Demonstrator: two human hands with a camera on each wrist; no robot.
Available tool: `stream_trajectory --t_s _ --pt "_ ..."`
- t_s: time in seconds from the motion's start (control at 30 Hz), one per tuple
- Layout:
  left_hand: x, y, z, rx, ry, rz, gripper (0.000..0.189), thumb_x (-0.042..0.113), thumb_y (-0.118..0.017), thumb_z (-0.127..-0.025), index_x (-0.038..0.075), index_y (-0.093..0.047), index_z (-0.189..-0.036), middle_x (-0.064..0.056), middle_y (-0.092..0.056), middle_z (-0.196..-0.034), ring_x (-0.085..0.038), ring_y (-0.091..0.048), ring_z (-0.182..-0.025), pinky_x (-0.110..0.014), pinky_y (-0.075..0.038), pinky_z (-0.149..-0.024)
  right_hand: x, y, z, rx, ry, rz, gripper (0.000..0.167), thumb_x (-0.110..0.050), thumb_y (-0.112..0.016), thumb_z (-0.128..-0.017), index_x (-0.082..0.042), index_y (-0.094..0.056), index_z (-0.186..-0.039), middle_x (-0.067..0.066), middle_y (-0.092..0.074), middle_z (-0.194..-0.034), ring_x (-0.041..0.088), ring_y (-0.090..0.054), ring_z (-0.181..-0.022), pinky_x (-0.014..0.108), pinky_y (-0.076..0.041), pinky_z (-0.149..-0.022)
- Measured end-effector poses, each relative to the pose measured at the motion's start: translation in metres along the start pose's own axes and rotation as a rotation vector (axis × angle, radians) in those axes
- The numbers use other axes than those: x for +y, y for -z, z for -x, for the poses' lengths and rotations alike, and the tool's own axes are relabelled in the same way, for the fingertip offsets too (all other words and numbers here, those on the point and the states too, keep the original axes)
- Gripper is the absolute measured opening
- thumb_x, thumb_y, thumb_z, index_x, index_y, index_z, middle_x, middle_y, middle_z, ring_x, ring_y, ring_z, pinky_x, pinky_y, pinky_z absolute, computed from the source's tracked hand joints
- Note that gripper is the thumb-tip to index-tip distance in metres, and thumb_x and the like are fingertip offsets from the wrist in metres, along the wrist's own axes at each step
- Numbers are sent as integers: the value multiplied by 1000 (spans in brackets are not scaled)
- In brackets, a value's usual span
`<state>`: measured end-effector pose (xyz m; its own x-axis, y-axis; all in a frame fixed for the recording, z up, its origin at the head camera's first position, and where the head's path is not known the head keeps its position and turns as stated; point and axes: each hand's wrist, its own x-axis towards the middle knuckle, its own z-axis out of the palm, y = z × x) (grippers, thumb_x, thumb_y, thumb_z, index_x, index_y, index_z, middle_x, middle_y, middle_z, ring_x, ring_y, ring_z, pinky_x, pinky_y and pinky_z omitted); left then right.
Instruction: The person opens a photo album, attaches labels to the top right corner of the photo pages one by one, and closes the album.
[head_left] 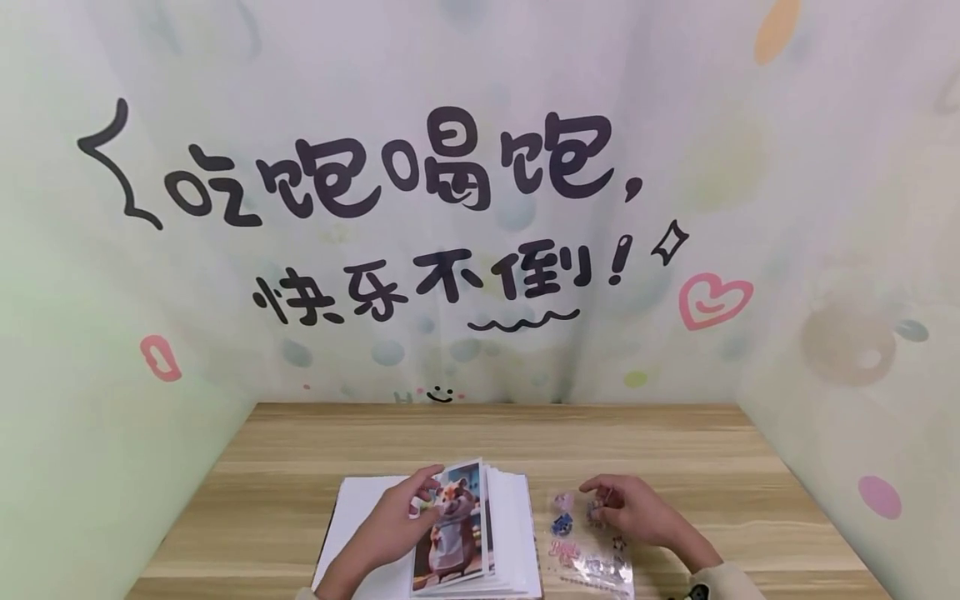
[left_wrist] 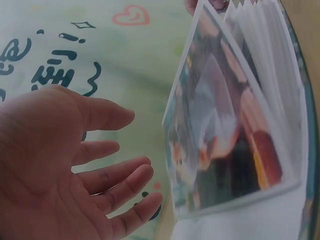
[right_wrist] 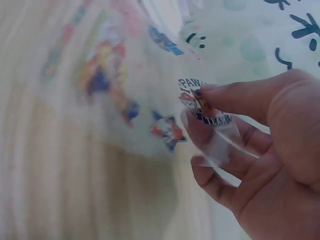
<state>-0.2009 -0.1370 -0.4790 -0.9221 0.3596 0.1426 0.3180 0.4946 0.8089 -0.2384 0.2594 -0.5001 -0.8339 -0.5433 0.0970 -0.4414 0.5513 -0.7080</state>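
Note:
An open booklet [head_left: 513, 533] with white pages lies on the table, a picture page [head_left: 453, 533] of a hamster in an apron standing raised from it. My left hand [head_left: 393, 517] is beside the left edge of this page. In the left wrist view the fingers of that hand [left_wrist: 75, 165] are spread, with a gap between them and the picture. To the right, my right hand [head_left: 637, 508] pinches a clear sticker sheet [head_left: 592, 567] between thumb and fingers. In the right wrist view the thumb covers part of a sticker with "PAW" lettering [right_wrist: 190, 84].
The wooden table [head_left: 240, 517] ends at a pale wall covering [head_left: 450, 358] printed with dark lettering. More of this covering rises at both sides. The booklet and the sticker sheet lie side by side near the table's front.

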Motion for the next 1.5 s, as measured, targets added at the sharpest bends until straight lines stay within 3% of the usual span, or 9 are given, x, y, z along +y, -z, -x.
stream_trajectory --t_s 0.2,0.37,0.7,0.9,1.1,1.3,1.5 --pt "7 -10 -7 -34 -28 31 49 15 -63 -96 2 -48 -142 -12 -65 -118 -27 -61 -103 -29 -50 -77 -10 8 -3 -18 9 -137 28 4 -64 -89 0 -65 -116 5 -64 -86 7 -59 -66 24 -52 -57" --pt "12 -19 -12 -46 -52 67 48 15 -63 -96 3 -49 -141 -11 -65 -117 -20 -61 -100 -26 -50 -77 -17 16 -3 -46 63 -198 27 1 -60 -93 5 -62 -120 9 -66 -91 11 -63 -74 30 -55 -63" --pt "26 -33 -18 -80 -96 165 46 15 -62 -98 3 -49 -141 -15 -64 -120 -21 -63 -102 -26 -51 -80 -37 30 -6 -121 135 -399 27 -2 -56 -98 7 -57 -124 24 -64 -97 15 -68 -83 37 -60 -73" --pt "34 -43 -23 -92 -98 196 43 16 -62 -98 7 -51 -139 -16 -63 -122 -27 -63 -105 -27 -53 -83 -48 36 -7 -122 167 -429 28 -3 -56 -99 4 -58 -125 21 -66 -101 11 -68 -89 32 -59 -76" --pt "45 -54 -29 -121 -65 261 49 24 -63 -98 14 -48 -143 -14 -62 -126 -34 -60 -115 -32 -52 -92 -60 34 -11 -128 255 -481 30 1 -57 -96 10 -57 -125 19 -68 -103 12 -68 -89 33 -59 -75" --pt "57 -61 -30 -158 -64 364 57 19 -69 -94 17 -44 -145 -8 -64 -124 -29 -61 -115 -39 -51 -97 -69 27 -17 -190 330 -586 28 4 -55 -97 7 -57 -125 8 -70 -103 9 -68 -90 30 -59 -75" --pt "64 -64 -29 -189 -38 503 62 15 -73 -91 16 -44 -146 -9 -68 -116 -17 -65 -107 -27 -52 -93 -75 16 -22 -222 318 -629 28 4 -55 -97 8 -58 -124 2 -69 -103 8 -67 -91 27 -58 -77"
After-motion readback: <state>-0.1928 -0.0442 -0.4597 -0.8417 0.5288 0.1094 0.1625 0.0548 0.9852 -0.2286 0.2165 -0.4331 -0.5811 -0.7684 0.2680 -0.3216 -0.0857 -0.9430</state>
